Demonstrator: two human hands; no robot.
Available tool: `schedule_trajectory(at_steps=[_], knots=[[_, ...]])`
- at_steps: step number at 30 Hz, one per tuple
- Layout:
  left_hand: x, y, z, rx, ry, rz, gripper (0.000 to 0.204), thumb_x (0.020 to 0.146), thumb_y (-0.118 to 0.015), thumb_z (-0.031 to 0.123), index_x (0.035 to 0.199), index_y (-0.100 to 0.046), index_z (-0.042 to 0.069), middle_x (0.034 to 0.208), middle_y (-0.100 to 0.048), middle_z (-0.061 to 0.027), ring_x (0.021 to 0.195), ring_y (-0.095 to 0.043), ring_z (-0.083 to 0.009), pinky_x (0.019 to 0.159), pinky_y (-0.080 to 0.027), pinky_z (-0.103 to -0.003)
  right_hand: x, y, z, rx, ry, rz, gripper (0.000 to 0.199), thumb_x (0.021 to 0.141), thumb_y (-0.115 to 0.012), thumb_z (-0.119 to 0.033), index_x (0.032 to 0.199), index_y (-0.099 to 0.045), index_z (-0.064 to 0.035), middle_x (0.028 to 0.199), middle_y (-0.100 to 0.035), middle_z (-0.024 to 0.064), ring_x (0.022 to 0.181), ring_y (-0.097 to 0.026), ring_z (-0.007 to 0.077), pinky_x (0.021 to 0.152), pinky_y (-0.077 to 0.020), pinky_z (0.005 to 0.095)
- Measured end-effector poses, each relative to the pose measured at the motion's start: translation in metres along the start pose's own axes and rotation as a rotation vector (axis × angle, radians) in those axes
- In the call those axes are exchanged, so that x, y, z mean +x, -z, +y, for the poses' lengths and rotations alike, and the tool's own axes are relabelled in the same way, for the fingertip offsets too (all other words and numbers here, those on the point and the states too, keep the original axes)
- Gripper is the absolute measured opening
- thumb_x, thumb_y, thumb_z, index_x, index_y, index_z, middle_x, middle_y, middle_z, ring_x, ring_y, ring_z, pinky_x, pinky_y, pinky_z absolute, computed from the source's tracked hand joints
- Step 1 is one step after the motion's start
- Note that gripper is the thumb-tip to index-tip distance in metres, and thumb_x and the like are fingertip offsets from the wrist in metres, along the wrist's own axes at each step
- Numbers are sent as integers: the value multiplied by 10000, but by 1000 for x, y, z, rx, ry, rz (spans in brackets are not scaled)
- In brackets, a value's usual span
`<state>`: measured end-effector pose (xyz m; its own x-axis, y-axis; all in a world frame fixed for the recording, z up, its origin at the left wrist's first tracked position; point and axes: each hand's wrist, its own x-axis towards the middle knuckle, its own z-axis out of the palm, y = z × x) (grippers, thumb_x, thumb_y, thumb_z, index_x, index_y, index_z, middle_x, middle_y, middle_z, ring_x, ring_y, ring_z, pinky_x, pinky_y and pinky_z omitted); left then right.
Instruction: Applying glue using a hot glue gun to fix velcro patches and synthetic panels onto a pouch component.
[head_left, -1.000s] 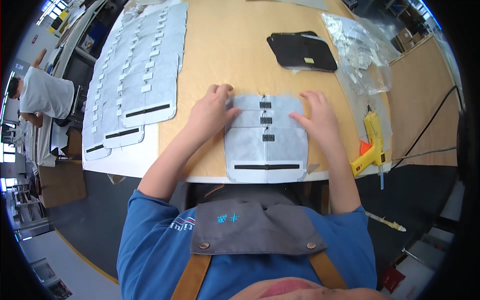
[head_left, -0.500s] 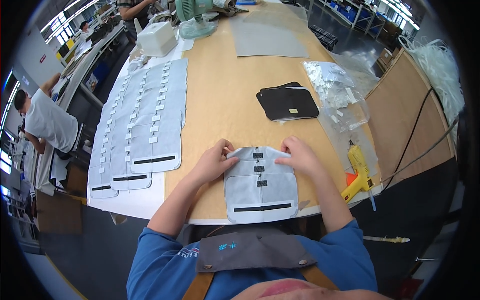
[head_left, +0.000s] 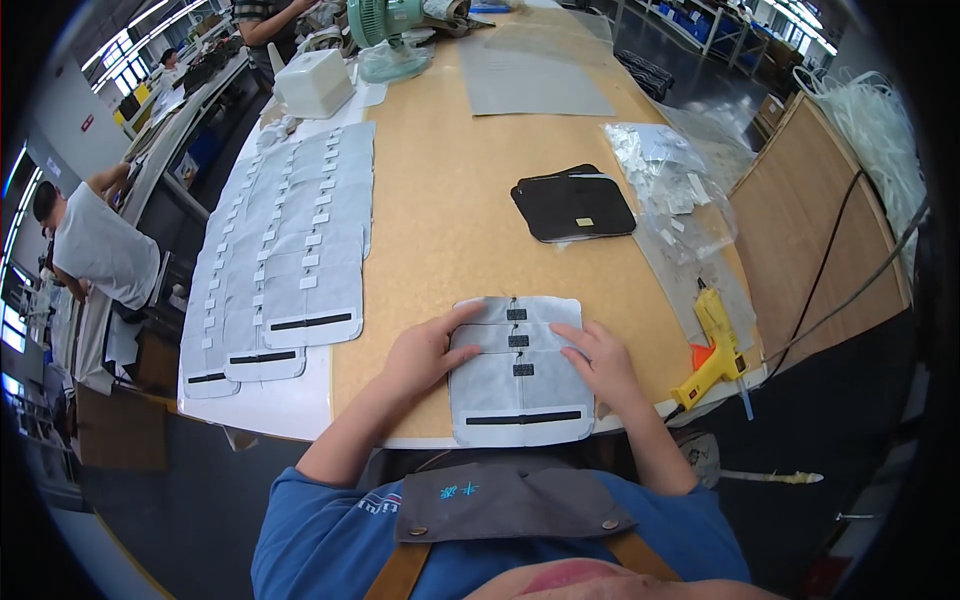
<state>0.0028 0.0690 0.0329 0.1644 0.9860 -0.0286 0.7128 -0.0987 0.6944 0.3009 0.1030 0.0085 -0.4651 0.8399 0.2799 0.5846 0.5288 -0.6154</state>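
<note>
In front of me at the table's near edge lie layered light grey fabric panels (head_left: 485, 385), with dark patches down the middle and a black strip across the bottom. My left hand (head_left: 427, 352) rests on their left edge, thumb and fingers apart. On the right edge lies my right hand (head_left: 603, 362), its fingers spread over the fabric. Neither hand grips anything. Farther up the table is a small stack of black panels (head_left: 560, 205) with a yellowish tag. A yellow hot glue gun (head_left: 716, 345) lies to the right of my right hand.
Overlapping rows of grey panels (head_left: 310, 240) with white tabs cover the table's left side. Clear plastic bags (head_left: 680, 185) lie along the right edge by a wooden board (head_left: 825, 245) and hanging cables. A green fan (head_left: 385, 20) and white box (head_left: 313, 82) stand far left.
Both hands have come nearer to me and now lie on the sides of the panels. The panels' top corners, pinched and lifted before, are released and flat.
</note>
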Motion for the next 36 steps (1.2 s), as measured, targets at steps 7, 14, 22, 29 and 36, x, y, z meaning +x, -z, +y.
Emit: schedule_trajectory(at_steps=[7, 14, 22, 29, 36], knots=[[3, -2, -5, 74, -117, 152, 494, 864, -743, 197, 1336, -599, 221, 1015, -686, -91, 826, -665, -270, 741, -539, -367, 18, 1, -3, 113, -85, 84, 354, 882, -681, -84, 1234, -676, -123, 950, -621, 112, 828, -623, 293, 751, -514, 373], [7, -13, -13, 174, -17, 334, 526, 900, -706, 235, 1392, -532, 175, 1227, -616, -98, 927, -676, -303, 756, -555, -403, 17, -8, -2, -93, -165, 118, 475, 883, -708, -159, 1332, -587, -63, 1192, -583, 145, 1075, -589, 321, 915, -478, 405], [20, -40, -4, 447, -152, 222, 459, 979, -583, 302, 1413, -510, 169, 1467, -503, -138, 703, -707, -337, 591, -575, -422, 37, -39, 0, -424, -16, -151, 683, 980, -525, -483, 1541, -354, -133, 1603, -295, 158, 1488, -265, 343, 1159, -248, 557], [16, -41, -3, 524, -120, 186, 428, 968, -599, 321, 1371, -567, 178, 1439, -544, -133, 708, -718, -320, 589, -576, -415, 38, -35, -4, -460, -56, -197, 688, 993, -460, -530, 1554, -336, -152, 1616, -284, 137, 1499, -253, 325, 1167, -232, 571], [20, -16, -12, 27, -9, 321, 328, 982, -597, 278, 1265, -624, 114, 1107, -718, -140, 742, -712, -256, 679, -552, -347, 27, -12, -1, -398, -113, -56, 660, 1004, -502, -424, 1557, -308, -121, 1605, -296, 159, 1495, -259, 325, 1170, -203, 560]])
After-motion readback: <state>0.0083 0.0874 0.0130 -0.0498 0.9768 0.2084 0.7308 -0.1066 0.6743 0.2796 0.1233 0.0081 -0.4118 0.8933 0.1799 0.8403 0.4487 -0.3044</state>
